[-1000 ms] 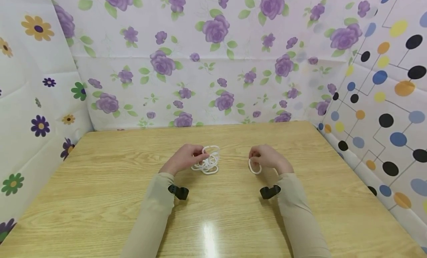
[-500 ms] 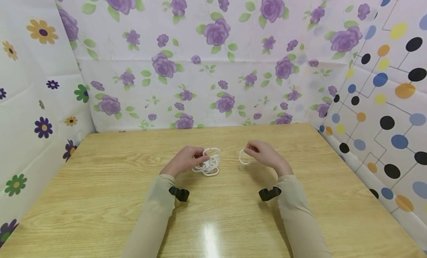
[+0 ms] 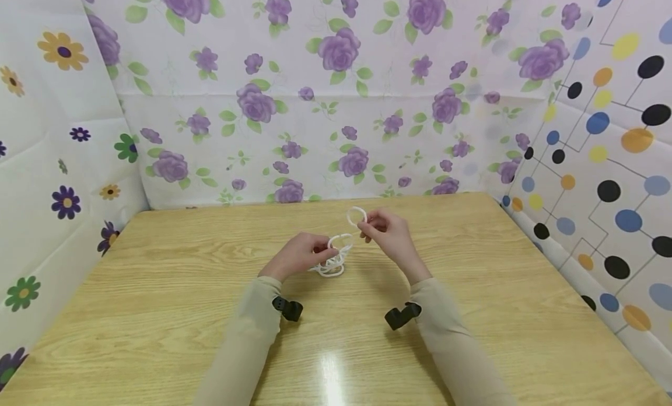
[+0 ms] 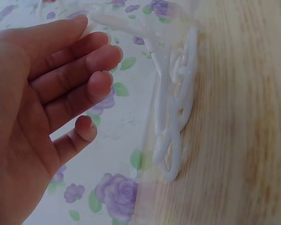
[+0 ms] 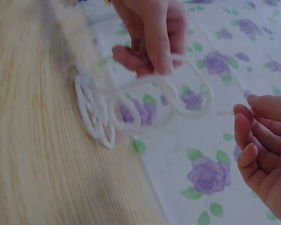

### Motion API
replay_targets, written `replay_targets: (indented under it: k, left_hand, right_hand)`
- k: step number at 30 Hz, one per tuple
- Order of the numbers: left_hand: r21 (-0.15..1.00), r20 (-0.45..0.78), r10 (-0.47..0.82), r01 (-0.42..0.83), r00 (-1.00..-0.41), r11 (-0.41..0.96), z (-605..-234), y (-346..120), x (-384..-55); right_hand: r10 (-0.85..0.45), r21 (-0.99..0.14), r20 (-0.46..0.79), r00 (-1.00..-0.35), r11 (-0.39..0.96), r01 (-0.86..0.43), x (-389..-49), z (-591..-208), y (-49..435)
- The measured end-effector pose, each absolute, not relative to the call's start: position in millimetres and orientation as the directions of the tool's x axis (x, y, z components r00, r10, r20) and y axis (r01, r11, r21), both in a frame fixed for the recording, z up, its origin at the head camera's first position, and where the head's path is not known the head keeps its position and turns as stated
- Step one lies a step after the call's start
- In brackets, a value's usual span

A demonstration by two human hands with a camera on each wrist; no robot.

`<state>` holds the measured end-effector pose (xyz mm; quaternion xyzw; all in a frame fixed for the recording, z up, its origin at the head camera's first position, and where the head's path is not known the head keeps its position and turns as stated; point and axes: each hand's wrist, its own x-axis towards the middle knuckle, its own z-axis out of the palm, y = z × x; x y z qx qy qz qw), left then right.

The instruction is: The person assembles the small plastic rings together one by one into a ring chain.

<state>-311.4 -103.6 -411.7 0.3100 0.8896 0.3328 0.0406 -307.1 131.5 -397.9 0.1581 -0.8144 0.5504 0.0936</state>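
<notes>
My left hand (image 3: 298, 256) pinches the end link of a white plastic chain (image 3: 332, 274) between thumb and fingers. The linked oval rings hang from that hand, and the lower ones lie bunched on the table; the heap (image 4: 177, 112) shows in the left wrist view. Just right of it and slightly higher, my right hand (image 3: 389, 234) pinches a single loose white link (image 3: 356, 207) by its edge. In the right wrist view this loose link (image 5: 223, 113) appears nearly edge-on, apart from the chain's end link (image 5: 210, 96). The chain is partly blurred there.
The wooden table (image 3: 157, 312) spreads around both hands. A flowered cloth (image 3: 310, 132) hangs behind it, with a dotted cloth (image 3: 604, 161) on the right and another flowered cloth (image 3: 42, 161) on the left. Each wrist wears a small black camera.
My right hand has lifted the loose link and carried it leftward, close to the chain. The left hand has shifted slightly right, still pinching the chain's end link.
</notes>
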Motion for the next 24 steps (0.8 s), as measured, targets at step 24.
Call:
replay_targets:
  k: [24]
  left_hand:
    - [0.58, 0.164, 0.571, 0.547, -0.804, 0.604, -407, -96, -307]
  right_hand:
    - [-0.258, -0.869, 0.306, -0.916, 0.317, -0.38, -281, -382, 110]
